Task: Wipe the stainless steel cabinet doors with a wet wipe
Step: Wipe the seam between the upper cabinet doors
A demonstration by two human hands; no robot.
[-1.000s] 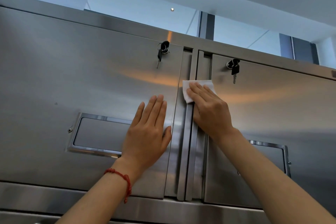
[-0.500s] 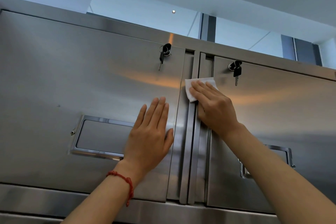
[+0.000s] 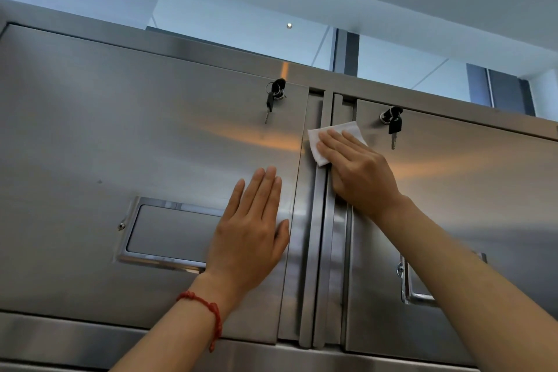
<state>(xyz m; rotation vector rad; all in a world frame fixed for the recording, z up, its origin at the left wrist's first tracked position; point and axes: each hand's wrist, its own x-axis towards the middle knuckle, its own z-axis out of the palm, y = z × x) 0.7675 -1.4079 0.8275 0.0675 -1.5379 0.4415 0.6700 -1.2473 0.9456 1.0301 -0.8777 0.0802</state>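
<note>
Fingers point(image 3: 347, 145) of the right hand point(image 3: 359, 172) lie flat and together, pressing a white wet wipe point(image 3: 320, 139) against the upper part of the seam where the two stainless steel cabinet doors meet, not curled around it. The left hand point(image 3: 250, 238), a red string bracelet point(image 3: 208, 308) at its wrist, rests palm-flat with fingers extended on the left door point(image 3: 120, 130), just beside a recessed handle point(image 3: 172, 232). Keys hang from a lock near the top of the left door point(image 3: 273, 98) and the right door point(image 3: 483, 190), whose key point(image 3: 392, 125) dangles just right of the wipe.
</note>
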